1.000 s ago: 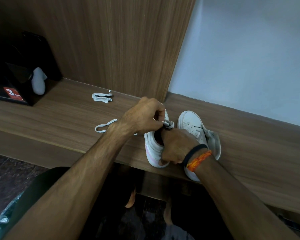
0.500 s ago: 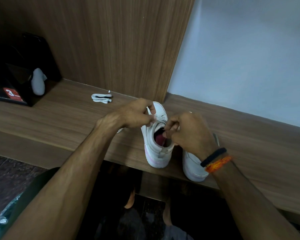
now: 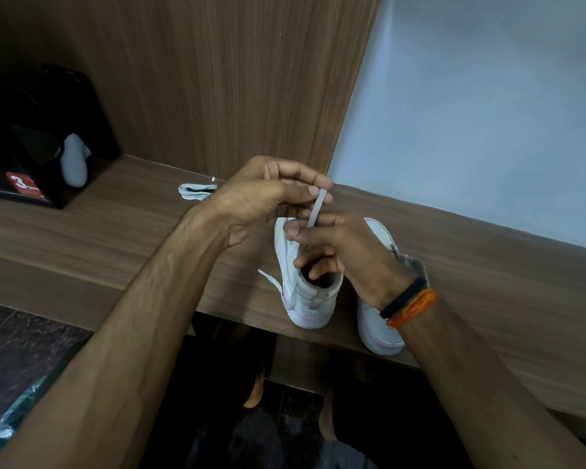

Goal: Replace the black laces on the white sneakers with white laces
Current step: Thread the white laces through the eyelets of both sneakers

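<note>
Two white sneakers stand heel-toward-me on a wooden ledge. The left sneaker [image 3: 310,299] has a pink sole edge; the right sneaker [image 3: 374,328] is partly hidden behind my right wrist. A white lace [image 3: 316,208] rises taut from the left sneaker's eyelets. My left hand [image 3: 264,201] pinches its upper end between thumb and fingers. My right hand [image 3: 339,252] rests over the sneaker's tongue, fingers on the lace lower down and reaching into the opening. The lace's other end [image 3: 271,280] trails on the ledge left of the sneaker. No black lace is visible on either shoe.
A folded white lace bundle [image 3: 197,190] lies on the ledge [image 3: 115,231] further back left. A black box with a red label [image 3: 24,186] and a white object [image 3: 75,162] stand at far left. A wooden panel and pale wall rise behind. My bare feet show below.
My left hand has lifted up and away from the sneaker, drawing the white lace taut. My right hand shifted from beside the tongue onto the sneaker's opening.
</note>
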